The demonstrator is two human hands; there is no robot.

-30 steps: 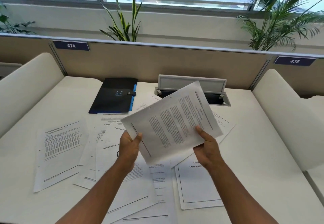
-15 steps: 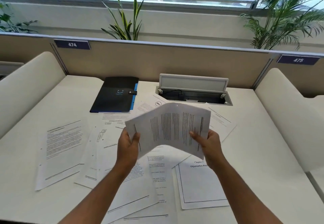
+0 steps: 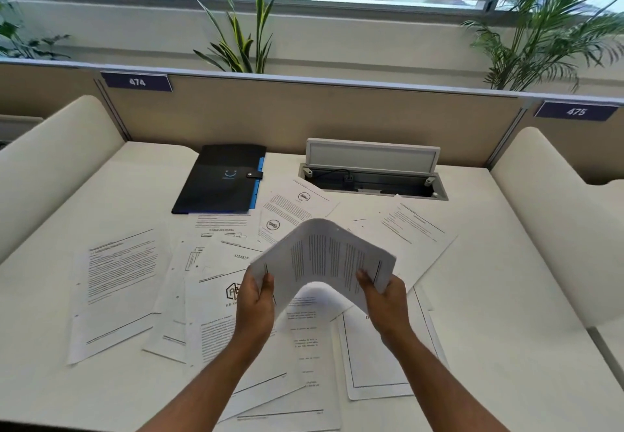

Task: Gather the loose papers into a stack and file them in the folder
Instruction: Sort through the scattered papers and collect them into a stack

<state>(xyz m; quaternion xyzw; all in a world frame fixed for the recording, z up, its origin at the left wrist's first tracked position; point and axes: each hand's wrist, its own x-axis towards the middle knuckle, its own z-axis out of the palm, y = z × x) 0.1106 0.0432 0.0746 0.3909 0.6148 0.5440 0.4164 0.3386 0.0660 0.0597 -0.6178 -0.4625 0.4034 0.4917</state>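
I hold a thin bundle of printed papers [image 3: 324, 256] above the desk, bowed upward in the middle like an arch. My left hand [image 3: 256, 306] grips its left edge and my right hand [image 3: 385, 300] grips its right edge, thumbs on top. Several loose printed sheets lie scattered below: one at the left [image 3: 118, 289], overlapping ones in the centre [image 3: 216, 256], one at the right [image 3: 408, 229] and a bordered page [image 3: 378, 357] near my right forearm. A black folder [image 3: 219, 181] with a blue edge and a snap strap lies closed at the back left.
An open cable hatch [image 3: 371, 175] with a raised lid sits in the white desk [image 3: 499, 296] at the back centre. Padded cream dividers [image 3: 44, 161] flank both sides. A beige partition [image 3: 337, 114] with plants behind it closes the back.
The held bundle came down from a flat, tilted pose and now bends into an arch as both hands moved closer together and lower.
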